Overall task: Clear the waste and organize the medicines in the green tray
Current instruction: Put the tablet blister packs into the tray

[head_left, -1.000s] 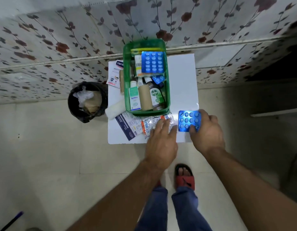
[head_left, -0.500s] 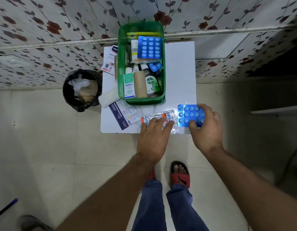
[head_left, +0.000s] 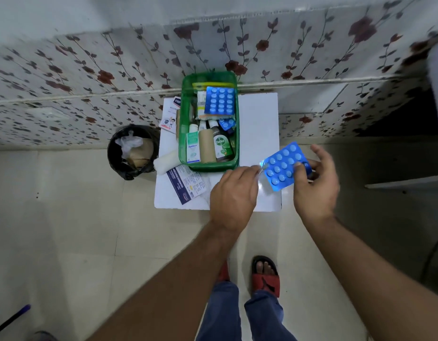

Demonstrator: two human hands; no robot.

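So the right hand [head_left: 316, 183] has a blue pill strip [head_left: 284, 167] pinched between thumb and fingers, lifted off the white table [head_left: 258, 124] and tilted, with the pill bumps facing up toward the camera. The left hand [head_left: 234, 190] is palm down on the near part of the table, knuckles up, fingers curled over something there. A bit of shiny foil pokes out at its fingertips right next to the corner of the blue strip, but I can't tell whether that hand is actually gripping it or just resting on it.

The green tray [head_left: 184, 119] sits at the far middle of the table, up against the flowery wall. Inside it there's another big blue pill strip [head_left: 220, 100] leaning at the far end, a small blue strip [head_left: 227, 123] below that, a brown antiseptic bottle [head_left: 220, 146], a cardboard tube [head_left: 206, 146] and a small white and green box [head_left: 193, 150] lined up along the near end.

Outside the tray on the left, a white bandage roll [head_left: 165, 161] lies just beside its near corner, a printed leaflet [head_left: 186, 183] lies flat in front of it, and another leaflet [head_left: 170, 114] sticks out from behind the tray's left wall. A black bin [head_left: 114, 153] with stuff in it stands on the floor just left of the table.
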